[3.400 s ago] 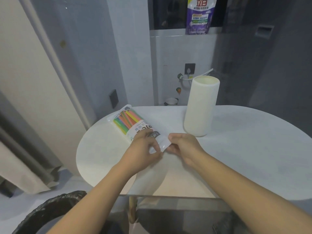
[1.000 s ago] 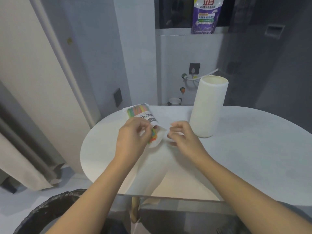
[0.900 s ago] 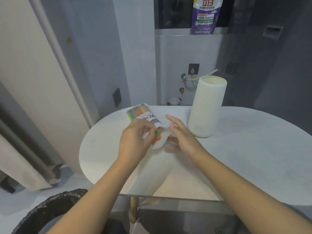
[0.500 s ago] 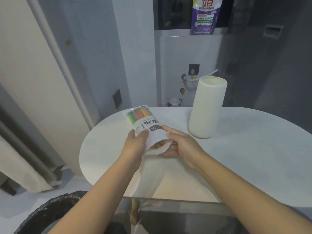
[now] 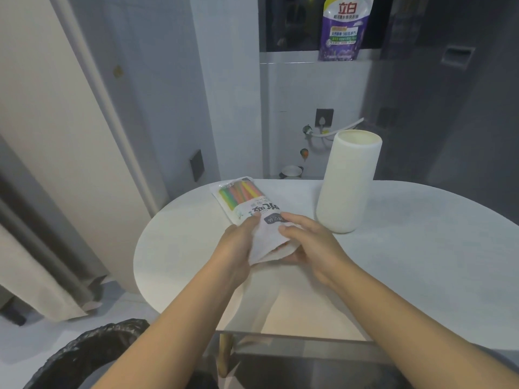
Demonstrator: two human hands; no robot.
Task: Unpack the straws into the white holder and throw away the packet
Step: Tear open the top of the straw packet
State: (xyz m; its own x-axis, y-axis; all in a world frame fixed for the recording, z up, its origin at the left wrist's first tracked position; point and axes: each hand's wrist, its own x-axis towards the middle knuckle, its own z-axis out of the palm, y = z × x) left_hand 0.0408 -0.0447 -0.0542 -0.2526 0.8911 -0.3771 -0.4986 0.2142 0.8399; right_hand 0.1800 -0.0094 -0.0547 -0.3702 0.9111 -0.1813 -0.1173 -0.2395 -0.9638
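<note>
A packet of coloured straws (image 5: 247, 202) lies slanted over the white table (image 5: 421, 262), its near end open and showing straw tips. My left hand (image 5: 236, 248) grips the packet's near left edge. My right hand (image 5: 311, 245) cups the open end from the right, fingers on top and thumb below. The tall white holder (image 5: 348, 183) stands upright to the right of the packet, its mouth open; its inside is hidden from this angle.
A bin lined with a black bag (image 5: 84, 357) sits on the floor at the lower left, below the table's near edge. A purple refill pouch (image 5: 342, 26) stands on the window ledge behind. A curtain (image 5: 36, 265) hangs at the left.
The packet's near end has been opened and straw tips show. Both hands shifted from pinching the sealed edge to holding the open end; the packet has settled lower towards the table.
</note>
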